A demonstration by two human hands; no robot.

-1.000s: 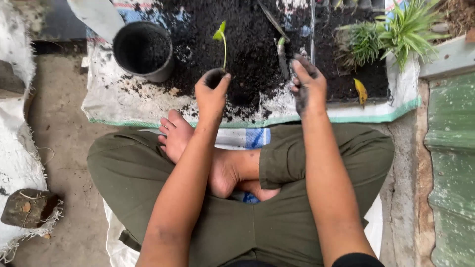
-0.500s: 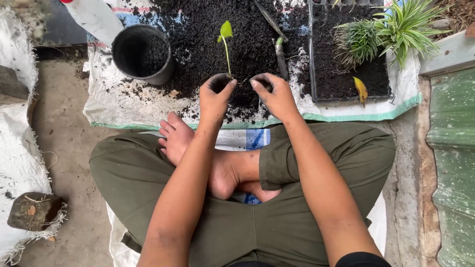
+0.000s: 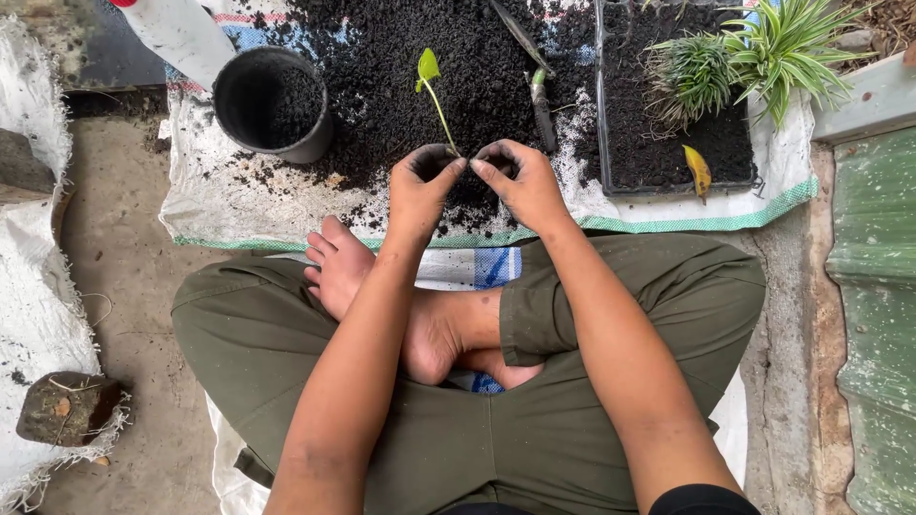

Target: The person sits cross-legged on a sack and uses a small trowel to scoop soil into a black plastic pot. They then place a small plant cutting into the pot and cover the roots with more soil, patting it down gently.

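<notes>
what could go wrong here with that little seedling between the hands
The seedling has a thin, leaning stem, so the left hand and right hand pinching at its base might snap or bend it. Loose soil could also spill off the white sack.

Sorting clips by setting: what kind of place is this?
Probably an outdoor home potting spot: loose soil heaped on a woven sack, a black pot, a tray of grassy plants.
</notes>
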